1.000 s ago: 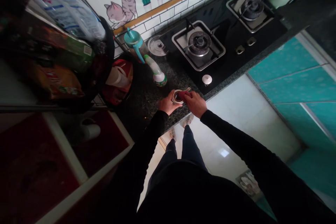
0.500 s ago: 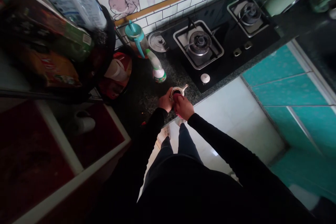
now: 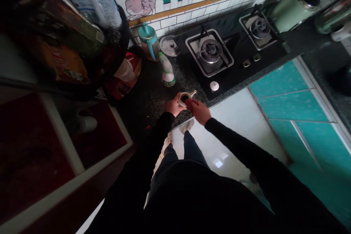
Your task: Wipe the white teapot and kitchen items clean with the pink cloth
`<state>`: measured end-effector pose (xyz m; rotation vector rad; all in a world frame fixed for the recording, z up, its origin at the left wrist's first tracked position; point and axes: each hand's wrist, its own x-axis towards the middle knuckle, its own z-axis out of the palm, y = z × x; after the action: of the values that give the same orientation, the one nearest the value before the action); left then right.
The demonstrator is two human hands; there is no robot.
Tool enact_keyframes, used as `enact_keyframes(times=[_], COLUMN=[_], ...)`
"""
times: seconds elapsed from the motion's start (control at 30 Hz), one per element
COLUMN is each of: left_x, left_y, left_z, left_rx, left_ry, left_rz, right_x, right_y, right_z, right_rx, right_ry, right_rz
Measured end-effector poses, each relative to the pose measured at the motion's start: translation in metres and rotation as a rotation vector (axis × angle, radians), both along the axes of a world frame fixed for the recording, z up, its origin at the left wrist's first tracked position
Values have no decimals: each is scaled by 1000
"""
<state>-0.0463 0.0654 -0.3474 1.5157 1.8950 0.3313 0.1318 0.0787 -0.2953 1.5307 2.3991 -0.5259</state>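
- The left hand [image 3: 172,106] is curled round a small, round white pot with a spout [image 3: 184,97], near the front edge of the dark speckled stone surface [image 3: 183,74].
- The right hand [image 3: 201,112] pinches a dark red, soft-looking piece [image 3: 189,103] at its rim.
- Hard pressure there could tip the pot over the edge if the left grip slackened.
- The slim spout might chip against the black glass stove [image 3: 233,74].
- Behind, before the white-and-green bottle [image 3: 168,72], there's room to shift it.

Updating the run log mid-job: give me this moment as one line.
left hand: holding small spouted pot | right hand: gripping red item at pot's opening | counter: green-white bottle | hob: white lid-like piece
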Motion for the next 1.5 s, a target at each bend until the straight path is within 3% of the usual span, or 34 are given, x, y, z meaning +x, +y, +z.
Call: enact_keyframes(times=[0.13,0.4,0.47,0.6,0.67,0.93,1.13,1.2,1.4,1.5], left_x=[0,-6,-6,-5,-4,-6,-4,-4,-6,-6], left_y=[0,2,2,3,3,6,6,6,7,7], left_z=[0,2,3,6,7,5,8,7,1,-2], left_rx=[-44,18,12,-49,-67,-25,-56,-57,-34,-11], left_ry=[48,-43,-34,30,53,-9,37,33,-8,-29], left_rz=[30,1,-3,-8,-9,-25,-26,-26,-44,-50], right_x=[-20,20,14,-8,-11,20,4,3,18,24], right_y=[-19,38,31,-6,-13,45,6,2,48,57], right_z=[-2,14,11,2,1,8,-8,-7,10,11], right_rx=[-75,35,32,-76,-117,42,-99,-129,54,92], right_ry=[62,-93,-81,8,44,-77,69,95,-63,-61], right_rz=[-53,166,130,-74,-92,145,-93,-90,79,125])
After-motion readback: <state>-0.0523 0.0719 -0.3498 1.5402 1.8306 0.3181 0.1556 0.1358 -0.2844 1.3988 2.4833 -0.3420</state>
